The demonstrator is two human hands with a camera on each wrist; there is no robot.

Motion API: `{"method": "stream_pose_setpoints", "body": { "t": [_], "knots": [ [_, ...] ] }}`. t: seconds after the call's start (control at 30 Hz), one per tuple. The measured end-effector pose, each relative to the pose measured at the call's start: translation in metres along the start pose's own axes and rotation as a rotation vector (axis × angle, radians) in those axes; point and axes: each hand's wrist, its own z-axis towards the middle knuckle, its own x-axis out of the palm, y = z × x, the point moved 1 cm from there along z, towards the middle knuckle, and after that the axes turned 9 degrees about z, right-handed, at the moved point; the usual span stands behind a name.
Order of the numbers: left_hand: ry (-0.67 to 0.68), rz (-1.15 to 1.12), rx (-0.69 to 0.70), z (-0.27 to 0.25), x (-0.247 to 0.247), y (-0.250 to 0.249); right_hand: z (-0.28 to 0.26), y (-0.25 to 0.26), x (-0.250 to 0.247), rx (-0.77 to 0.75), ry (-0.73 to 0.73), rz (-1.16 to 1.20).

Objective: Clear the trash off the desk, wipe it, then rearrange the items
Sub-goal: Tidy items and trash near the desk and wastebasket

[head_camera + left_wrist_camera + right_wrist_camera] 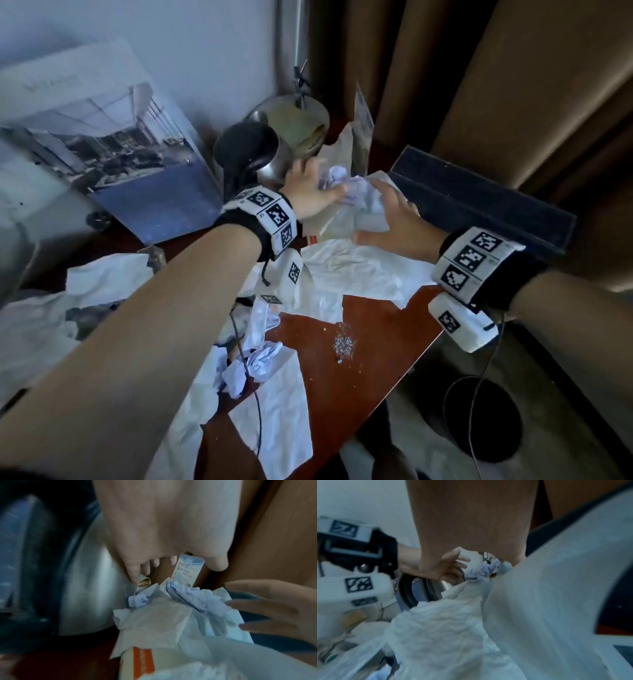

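desk (359, 359) seen lower centre, strewn with paper sheets (356, 270) | crumpled paper wad (356, 198) found centre frame, cupped between both hands | left hand (311, 195) and right hand (394, 219) spread, fingers loosely bent against wad, no firm clench shown | wad judged light, soft, crushable; best gathered from both sides

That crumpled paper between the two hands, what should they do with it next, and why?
Probably close both hands around the crumpled paper and lift it off. The left hand and right hand sit on either side with fingers spread, not yet gripping, and more tissues still litter the desk.
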Motion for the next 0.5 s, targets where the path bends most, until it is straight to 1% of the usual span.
{"method": "stream_pose_setpoints", "body": {
  "t": [0.07,0.17,0.27,0.4,0.5],
  "knots": [
    [-0.003,-0.062,0.019,0.014,0.002,-0.002,0.009,-0.009,0.005,0.013,0.026,-0.024],
    [0.03,-0.087,0.01,0.034,0.01,-0.005,0.015,-0.024,0.021,0.075,0.123,-0.056],
    [0.096,-0.02,-0.025,0.05,0.022,-0.005,0.02,-0.035,0.028,0.121,0.163,-0.014],
    [0.151,0.1,-0.048,0.061,0.033,-0.003,0.025,-0.047,0.034,0.12,0.185,0.109],
    [0.192,0.166,-0.064,0.072,0.035,0.001,0.028,-0.056,0.037,0.094,0.176,0.137]
  ]
}}
